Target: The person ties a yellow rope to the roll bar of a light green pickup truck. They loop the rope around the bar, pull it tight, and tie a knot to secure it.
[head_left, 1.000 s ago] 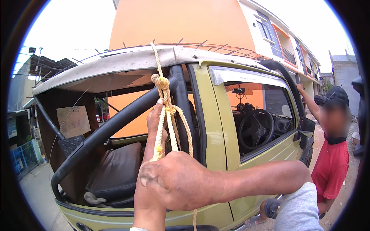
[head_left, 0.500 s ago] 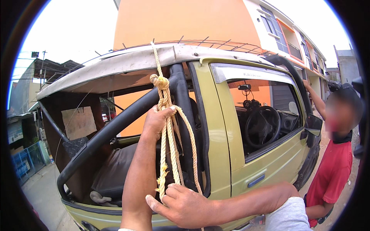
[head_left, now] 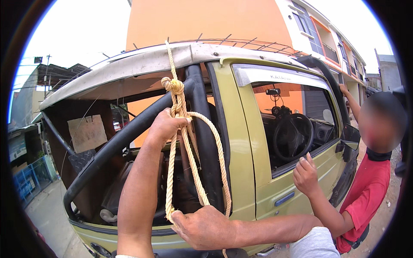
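A cream twisted rope comes down over the edge of the jeep's pale roof cover. Below that edge sits a bulky knot, in front of a black roll bar. My left hand is closed around the strands just under the knot. Lower down, my right hand grips the bottom of a long rope loop. Another strand arcs out to the right and runs down behind my right hand, its end showing beneath. My right fingertips are partly hidden.
The olive-green jeep fills the middle, its side window showing a steering wheel. A person in a red shirt stands at the right, one hand on the black snorkel pipe, the other raised near the door. An orange wall rises behind.
My right hand has closed on the loop's lower end, and the strands have spread apart. The knot has shifted slightly left and up. The other person's near hand has risen beside the door.
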### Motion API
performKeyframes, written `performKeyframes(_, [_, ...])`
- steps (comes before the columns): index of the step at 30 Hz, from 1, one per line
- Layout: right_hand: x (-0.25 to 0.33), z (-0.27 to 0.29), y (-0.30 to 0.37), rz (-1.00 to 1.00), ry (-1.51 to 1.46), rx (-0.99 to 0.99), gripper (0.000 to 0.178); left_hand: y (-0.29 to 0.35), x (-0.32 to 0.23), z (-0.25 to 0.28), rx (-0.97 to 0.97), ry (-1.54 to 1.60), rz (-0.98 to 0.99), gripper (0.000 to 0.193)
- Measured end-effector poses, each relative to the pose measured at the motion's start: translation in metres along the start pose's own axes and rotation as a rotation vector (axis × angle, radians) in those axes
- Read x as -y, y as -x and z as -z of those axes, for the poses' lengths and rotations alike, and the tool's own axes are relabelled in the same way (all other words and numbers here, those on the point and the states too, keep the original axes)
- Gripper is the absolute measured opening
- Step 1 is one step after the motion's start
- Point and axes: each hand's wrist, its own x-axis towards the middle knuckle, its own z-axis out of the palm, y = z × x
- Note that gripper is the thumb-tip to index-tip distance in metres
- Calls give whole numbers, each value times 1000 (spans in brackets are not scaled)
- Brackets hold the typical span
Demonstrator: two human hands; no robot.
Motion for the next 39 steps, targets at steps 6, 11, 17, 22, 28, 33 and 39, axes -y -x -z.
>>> performKeyframes(6, [-17,26,26,257,21,-182,17,4,13,-4,-33,-187,-151,63])
performKeyframes(11, [-41,62,12,550,-469,-446,15,5,26,-5,-5,-29,-243,62])
performKeyframes(17, [-51,55,-32,246,-900,-549,24,3,34,-9,-88,-112,-249,54])
performKeyframes(22, [-95,63,-77,-369,-553,-1049,38,1,56,-9,-25,-169,-148,31])
performKeyframes(28, [-133,39,-106,-175,127,-1136,35,-9,77,-14,-79,-60,-291,28])
performKeyframes(33, [-133,29,-113,-208,279,-1165,23,-11,81,-13,-12,-16,-260,27])
performKeyframes(39, [-128,24,-121,-150,421,-996,19,-4,75,-11,60,158,-192,23])
